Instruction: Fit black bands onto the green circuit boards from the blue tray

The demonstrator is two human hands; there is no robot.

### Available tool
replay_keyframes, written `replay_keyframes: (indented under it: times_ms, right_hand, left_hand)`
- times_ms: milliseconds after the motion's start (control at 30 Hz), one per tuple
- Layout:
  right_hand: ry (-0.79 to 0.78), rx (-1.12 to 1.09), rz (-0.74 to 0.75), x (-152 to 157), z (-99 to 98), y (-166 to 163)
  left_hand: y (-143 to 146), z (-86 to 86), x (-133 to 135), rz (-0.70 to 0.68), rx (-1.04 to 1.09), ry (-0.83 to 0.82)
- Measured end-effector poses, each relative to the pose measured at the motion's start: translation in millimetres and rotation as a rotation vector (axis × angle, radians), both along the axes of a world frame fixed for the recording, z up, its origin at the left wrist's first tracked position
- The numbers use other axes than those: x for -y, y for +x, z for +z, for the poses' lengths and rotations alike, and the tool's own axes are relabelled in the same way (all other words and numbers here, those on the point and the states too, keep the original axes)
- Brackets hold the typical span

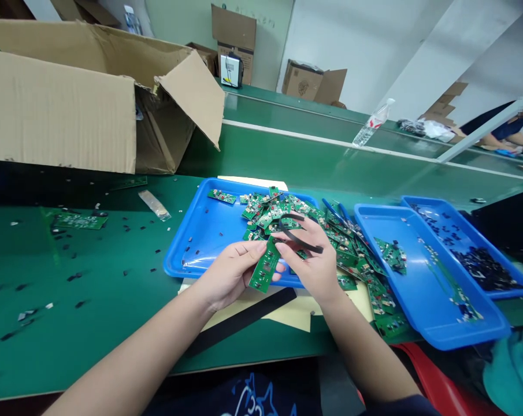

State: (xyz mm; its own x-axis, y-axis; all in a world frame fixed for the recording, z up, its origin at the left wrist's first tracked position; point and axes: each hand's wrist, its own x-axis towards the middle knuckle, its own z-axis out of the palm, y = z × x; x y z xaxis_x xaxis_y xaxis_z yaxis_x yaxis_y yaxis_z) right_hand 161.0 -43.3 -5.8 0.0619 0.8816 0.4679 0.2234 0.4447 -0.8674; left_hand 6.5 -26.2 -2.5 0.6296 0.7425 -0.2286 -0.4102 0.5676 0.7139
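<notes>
Left hand (230, 273) pinches a circuit board (264, 270), right hand (316, 264) grips a black tool (303, 242); I judge the board light, stiff, fragile: hold its edges.

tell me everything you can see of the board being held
The board is a narrow, rigid-looking green strip with small dark parts on its face. It is tilted, upper end rightward, seen against the blue tray's near rim. The left hand grips its left edge; the right hand appears to touch its upper end.
</notes>
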Motion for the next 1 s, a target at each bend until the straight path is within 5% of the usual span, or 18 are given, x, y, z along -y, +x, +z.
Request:
replay_keyframes:
  times_ms: [233,567,633,800,867,1000]
  right_hand:
    - [0.146,0.021,-0.018,-0.4,-1.6,-2.0]
    - [0.082,0.131,-0.050,-7.6,-3.9,5.9]
    - [0.070,0.196,-0.179,-20.5,-2.2,27.7]
    - [-0.072,0.240,-0.805,-46.4,-3.9,128.6]
    - [-0.215,0.220,-1.072,-44.8,-8.6,166.5]
    - [-0.284,0.182,-1.306,-28.1,-19.5,205.2]
  left_hand:
    - [-0.8,-0.1,1.5,-0.002,-0.004,-0.014]
    - [1.7,-5.8,2.5,-0.027,-0.151,0.185]
    - [-0.8,-8.2,-1.3,0.008,-0.334,0.395]
    - [-11.3,-25.7,-17.2,0.278,-1.082,1.235]
    - [-12.4,-33.1,-20.8,0.199,-1.230,1.407]
    - [-9.5,-36.8,-21.1,0.058,-1.349,1.495]
